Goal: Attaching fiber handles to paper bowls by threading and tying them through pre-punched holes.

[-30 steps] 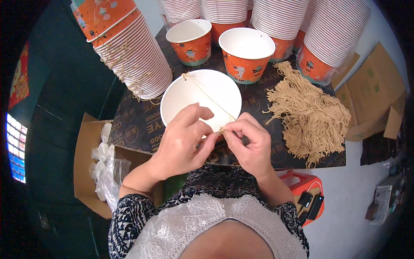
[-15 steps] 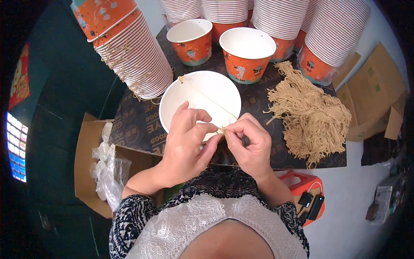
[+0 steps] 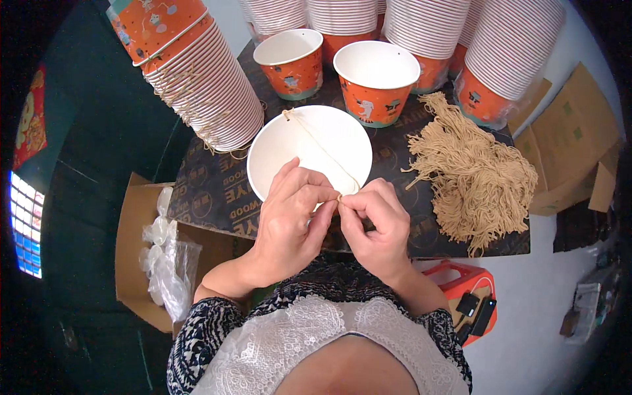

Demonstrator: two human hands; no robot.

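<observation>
- My left hand [image 3: 289, 220] lies over the near rim of the white paper bowl [image 3: 309, 150]; its grip, thumb and forefinger, is pressed together on the tan string [image 3: 320, 150] right at that rim.
- My right hand [image 3: 374, 227] sits just beside the left, knuckles almost touching it, and its grip is pinched on the same string at the same spot, so both hands meet at one small point on the bowl's edge.
- The string runs taut across the open mouth of the bowl, from my fingertips to a small knot at the far rim.
- The bowl stands upright on the dark worktop [image 3: 217, 191], directly in front of me, empty inside apart from the string crossing it.
- Just behind the bowl stand two orange printed cups [image 3: 375, 82], upright and open, white within, side by side and close to the bowl's far rim.
- To my right, on the worktop, lies a loose heap of tan strings [image 3: 474, 178], near the bowl but not touching it.
- To my left leans a long tilted stack of orange cups [image 3: 191, 72], its lower end near the bowl's left side; threads hang along it.
- More upright stacks of cups [image 3: 500, 52] line the far edge.
- Below the worktop to my left is an open cardboard box [image 3: 135, 230] with clear plastic bags [image 3: 164, 263] in it.
</observation>
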